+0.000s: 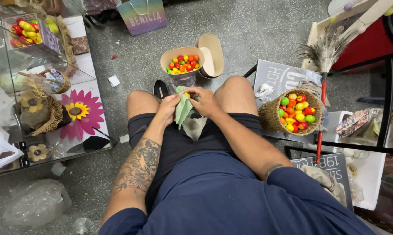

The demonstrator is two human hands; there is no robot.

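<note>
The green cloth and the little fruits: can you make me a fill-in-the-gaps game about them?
1. Both hands hold a ____ cloth.
2. The left hand and right hand pinch a small ____ fruit.
3. The woven basket of fruits sits by the ____ knee.
4. The feather duster has a ____ handle.

Missing words: green; yellow; right; red

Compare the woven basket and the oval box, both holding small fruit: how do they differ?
The basket is coarse woven straw; the box is smooth and pale. The basket sits on a dark sign at the right; the box stands ahead of the knees, its lid beside it. Both hold small, bright fruit.
</note>
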